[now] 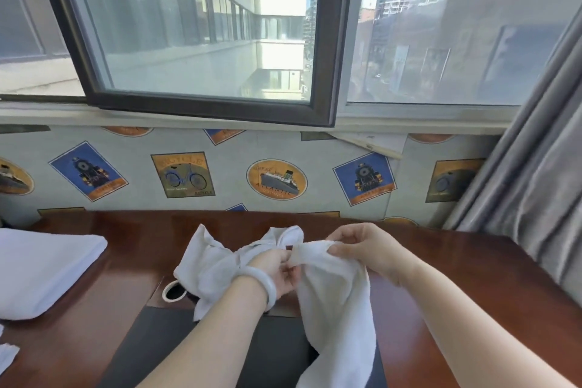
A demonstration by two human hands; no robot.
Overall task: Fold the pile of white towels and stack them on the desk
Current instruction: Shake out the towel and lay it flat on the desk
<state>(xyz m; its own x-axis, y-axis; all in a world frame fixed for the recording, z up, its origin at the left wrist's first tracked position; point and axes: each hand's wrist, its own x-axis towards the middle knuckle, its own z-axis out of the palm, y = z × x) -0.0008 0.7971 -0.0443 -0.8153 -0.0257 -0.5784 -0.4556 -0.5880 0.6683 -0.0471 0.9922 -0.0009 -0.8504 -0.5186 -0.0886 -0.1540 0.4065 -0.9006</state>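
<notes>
Over desk, white towel strung btwn L hand & R hand, both hands pinching its edge

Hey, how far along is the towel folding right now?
Done: a folded stack lies on the desk, at left. In hand: the left hand and right hand pinch the top edge of an unfolded towel. Left: fold it and add it to the stack; whether more towels wait is unclear.

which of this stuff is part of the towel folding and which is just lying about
Job: unfolded white towel, pinched by left hand and right hand; folded towel at left; desk.
Lying about: white-rimmed round thing, maybe a cup; dark desk mat; grey curtain.
</notes>
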